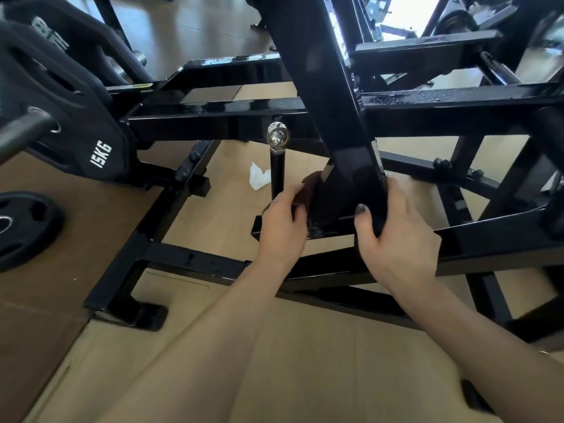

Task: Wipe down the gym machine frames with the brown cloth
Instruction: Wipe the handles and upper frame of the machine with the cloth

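1. Left hand (282,227) is down low at the foot of the big slanted black post (332,117); fingers curled round the brown cloth (309,190), pressing it against the post's left face.
2. Right hand (396,239) grips the same post from the other side; thumb across the front, fingers wrapped behind the edge.
3. Water beads glisten on the crossbar (457,97) to the right; it looks wet.
4. A 15KG plate (76,123) hangs at left; another plate (21,224) lies flat on the floor.
5. A crumpled white scrap (258,175) sits on the floor beside the thin black rod (277,175).
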Action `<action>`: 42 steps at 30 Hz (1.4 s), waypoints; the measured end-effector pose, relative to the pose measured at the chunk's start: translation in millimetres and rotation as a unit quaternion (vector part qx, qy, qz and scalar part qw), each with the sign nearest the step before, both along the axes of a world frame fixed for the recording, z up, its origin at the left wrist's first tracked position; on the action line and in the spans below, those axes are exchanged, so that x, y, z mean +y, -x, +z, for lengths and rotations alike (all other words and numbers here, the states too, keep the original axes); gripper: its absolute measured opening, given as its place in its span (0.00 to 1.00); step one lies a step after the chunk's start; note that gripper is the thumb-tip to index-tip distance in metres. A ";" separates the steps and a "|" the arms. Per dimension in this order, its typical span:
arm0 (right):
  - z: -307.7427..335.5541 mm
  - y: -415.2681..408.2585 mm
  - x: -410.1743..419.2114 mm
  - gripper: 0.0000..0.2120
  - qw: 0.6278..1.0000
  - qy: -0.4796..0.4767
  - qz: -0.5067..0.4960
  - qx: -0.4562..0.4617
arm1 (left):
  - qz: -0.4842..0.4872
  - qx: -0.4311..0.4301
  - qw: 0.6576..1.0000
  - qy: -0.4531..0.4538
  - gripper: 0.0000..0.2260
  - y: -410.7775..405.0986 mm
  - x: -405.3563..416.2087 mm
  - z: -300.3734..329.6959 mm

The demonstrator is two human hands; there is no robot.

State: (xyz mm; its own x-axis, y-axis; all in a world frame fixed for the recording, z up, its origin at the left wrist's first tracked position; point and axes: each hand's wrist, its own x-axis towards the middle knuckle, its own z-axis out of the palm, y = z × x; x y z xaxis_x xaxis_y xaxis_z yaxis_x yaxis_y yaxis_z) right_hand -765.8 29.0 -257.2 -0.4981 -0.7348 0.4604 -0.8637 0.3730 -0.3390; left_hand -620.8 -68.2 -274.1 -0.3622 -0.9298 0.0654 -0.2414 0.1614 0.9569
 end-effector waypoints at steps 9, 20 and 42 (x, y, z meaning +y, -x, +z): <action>0.4 -2.8 -0.5 0.24 1.000 0.019 0.001 -0.005 | 0.001 0.079 0.996 0.050 0.15 10.4 4.0 28.9; -1.1 -4.6 -2.1 0.27 1.000 0.007 -0.025 0.004 | 0.032 0.107 0.989 0.097 0.18 17.1 5.9 42.5; 1.7 -1.8 -1.7 0.31 1.000 -0.024 -0.016 -0.010 | 0.014 -0.132 0.980 0.146 0.15 -4.6 -8.4 -39.2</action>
